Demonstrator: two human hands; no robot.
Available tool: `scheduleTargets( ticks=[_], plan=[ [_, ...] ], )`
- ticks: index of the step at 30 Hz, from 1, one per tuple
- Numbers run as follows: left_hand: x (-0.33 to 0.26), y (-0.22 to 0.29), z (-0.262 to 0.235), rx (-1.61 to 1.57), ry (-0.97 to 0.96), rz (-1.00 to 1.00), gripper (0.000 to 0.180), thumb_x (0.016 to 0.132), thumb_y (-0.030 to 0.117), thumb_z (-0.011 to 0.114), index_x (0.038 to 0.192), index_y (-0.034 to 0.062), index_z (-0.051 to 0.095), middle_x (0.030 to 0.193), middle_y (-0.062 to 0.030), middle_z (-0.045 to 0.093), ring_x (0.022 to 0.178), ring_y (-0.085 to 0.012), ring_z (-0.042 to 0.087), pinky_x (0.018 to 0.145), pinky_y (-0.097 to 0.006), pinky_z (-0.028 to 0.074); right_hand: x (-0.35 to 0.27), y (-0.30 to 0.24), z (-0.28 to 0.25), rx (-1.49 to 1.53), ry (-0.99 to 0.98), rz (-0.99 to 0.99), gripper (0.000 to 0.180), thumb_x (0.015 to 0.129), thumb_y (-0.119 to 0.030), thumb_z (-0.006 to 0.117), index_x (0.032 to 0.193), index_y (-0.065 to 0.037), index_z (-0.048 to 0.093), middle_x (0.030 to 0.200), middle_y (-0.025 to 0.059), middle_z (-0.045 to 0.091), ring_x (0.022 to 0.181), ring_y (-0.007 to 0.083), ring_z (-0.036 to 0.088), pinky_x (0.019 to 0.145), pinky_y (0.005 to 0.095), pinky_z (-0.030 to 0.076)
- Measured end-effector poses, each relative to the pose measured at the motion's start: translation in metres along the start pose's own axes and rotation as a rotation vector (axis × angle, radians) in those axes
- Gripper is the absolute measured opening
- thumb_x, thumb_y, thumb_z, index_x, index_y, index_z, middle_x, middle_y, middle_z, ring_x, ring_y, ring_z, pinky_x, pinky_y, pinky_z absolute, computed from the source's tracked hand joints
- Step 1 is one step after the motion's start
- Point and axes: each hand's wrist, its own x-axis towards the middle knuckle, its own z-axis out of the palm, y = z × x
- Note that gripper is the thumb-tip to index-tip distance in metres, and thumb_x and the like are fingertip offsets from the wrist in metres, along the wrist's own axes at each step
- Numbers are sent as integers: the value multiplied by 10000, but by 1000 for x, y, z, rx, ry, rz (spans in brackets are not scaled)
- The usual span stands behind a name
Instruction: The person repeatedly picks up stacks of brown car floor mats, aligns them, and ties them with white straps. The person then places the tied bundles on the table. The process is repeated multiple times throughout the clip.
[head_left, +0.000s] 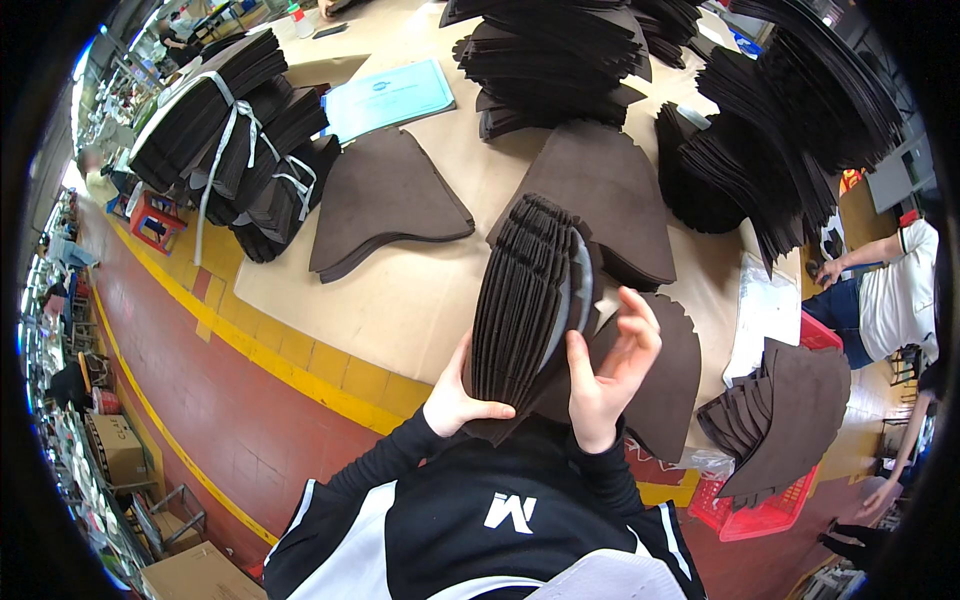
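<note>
Upright in front of me stands a thick stack of dark brown cut pieces (512,310), its many layered edges facing me and a thin grey-blue strip showing along its right side. My left hand (455,400) grips its lower left part, thumb across the front. On the other side my right hand (612,380) has its fingers apart, with the thumb close to the stack's right edge; whether it touches is unclear. Behind the held stack lies a flat pile of brown pieces (600,190). Another flat pile (660,370) sits just right of my right hand.
A low brown pile (385,200) and a light blue booklet (390,98) lie on the paper-covered table (340,310). Tied stacks (230,140) stand at far left, tall stacks (550,60) at the back. Brown pieces (790,420) rest over a red crate (750,515). People stand at right.
</note>
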Motion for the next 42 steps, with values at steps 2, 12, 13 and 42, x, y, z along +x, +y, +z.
scheduleTargets(
  ticks=[2, 12, 13, 42],
  plan=[
    [-1, 3, 2, 7, -6, 17, 1253, 569, 160, 915, 1518, -13, 116, 1509, -175, 298, 1421, -270, 277, 1170, -377, 215, 4, 4, -6, -247, -87, -236, 376, 713, 157, 565, 1001, -60, 460, 1174, 163, 600, 1186, 333, 556, 1131, 482, 273],
    [1, -5, 0, 17, -12, 36, 1283, 573, 194, 921, 1524, -7, 84, 1533, -183, 261, 1442, -273, 237, 1179, -378, 187, 3, -5, -7, -59, -214, 92, 431, 858, -26, 664, 1218, -23, 429, 1234, 167, 614, 972, 210, 669, 1136, 485, 265],
    [1, -6, 0, 21, -13, 37, 1283, 575, 192, 920, 1524, -8, 81, 1533, -184, 260, 1442, -273, 236, 1178, -378, 188, 3, -5, -3, -61, -160, 46, 416, 840, 5, 650, 1195, -37, 438, 1236, 166, 612, 1038, 227, 635, 1111, 483, 293],
    [3, -17, -10, 86, -50, 85, 1315, 598, 227, 931, 1517, -37, 28, 1555, -199, 210, 1461, -276, 191, 1184, -372, 166, -4, -2, 7, -204, -111, -46, 385, 816, -50, 669, 1143, -92, 470, 1096, 73, 624, 1018, 201, 586, 1072, 448, 233]
  ],
)
